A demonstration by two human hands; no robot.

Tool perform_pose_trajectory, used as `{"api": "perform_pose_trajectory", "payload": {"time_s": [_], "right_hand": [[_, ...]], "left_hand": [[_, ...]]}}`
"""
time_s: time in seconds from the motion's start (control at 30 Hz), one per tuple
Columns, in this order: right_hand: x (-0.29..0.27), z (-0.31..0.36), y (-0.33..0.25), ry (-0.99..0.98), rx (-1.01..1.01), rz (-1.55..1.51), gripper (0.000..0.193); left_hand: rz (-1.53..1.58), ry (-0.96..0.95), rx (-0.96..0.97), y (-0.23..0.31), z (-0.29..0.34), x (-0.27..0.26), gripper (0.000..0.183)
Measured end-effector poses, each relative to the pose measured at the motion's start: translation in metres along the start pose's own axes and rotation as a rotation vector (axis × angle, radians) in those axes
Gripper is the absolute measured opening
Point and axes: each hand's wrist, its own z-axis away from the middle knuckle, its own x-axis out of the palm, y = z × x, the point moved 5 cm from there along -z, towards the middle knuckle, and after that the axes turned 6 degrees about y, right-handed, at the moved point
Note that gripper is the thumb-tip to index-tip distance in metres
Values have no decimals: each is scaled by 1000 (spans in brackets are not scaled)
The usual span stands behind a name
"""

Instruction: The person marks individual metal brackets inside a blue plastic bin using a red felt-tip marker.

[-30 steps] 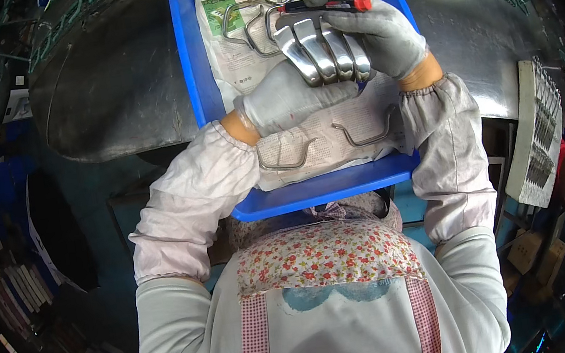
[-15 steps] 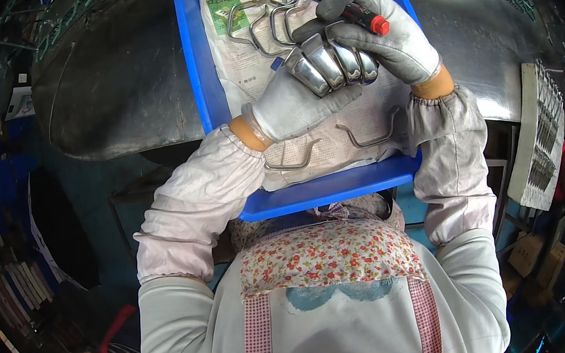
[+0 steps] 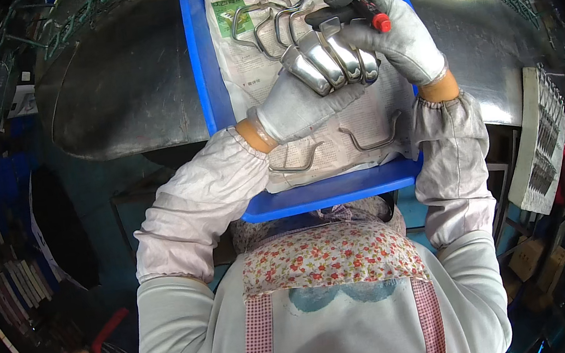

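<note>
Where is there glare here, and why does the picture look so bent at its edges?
Head view: glare on the metal tabletop right of the blue tray, bright highlights on the curved metal pieces; head view again: the fisheye lens bows straight edges toward its rim, with black corners.

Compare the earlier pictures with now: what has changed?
The marker pen in the right hand has swung from nearly level to diagonal, its red butt end now nearer the person. The curved metal pieces have turned in the left hand. Nothing was let go. The bent metal rods in the blue tray stayed.
</note>
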Motion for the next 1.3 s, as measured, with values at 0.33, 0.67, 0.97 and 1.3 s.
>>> {"api": "perform_pose_trajectory", "payload": {"time_s": [0.33, 0.67, 0.97, 1.3], "right_hand": [[13, 1, -4, -11, 79, -144, 43], [-4, 5, -31, 298, -423, 61, 29], [-20, 32, -74, 258, -598, 226, 26], [-17, 29, -76, 254, -611, 362, 23]], "left_hand": [[67, -12, 36, -2, 0, 8, 30], [29, -5, 7, 0, 0, 9, 32], [49, 64, -48, -5, -3, 1, 32], [59, 52, -59, -8, -2, 1, 36]]}}
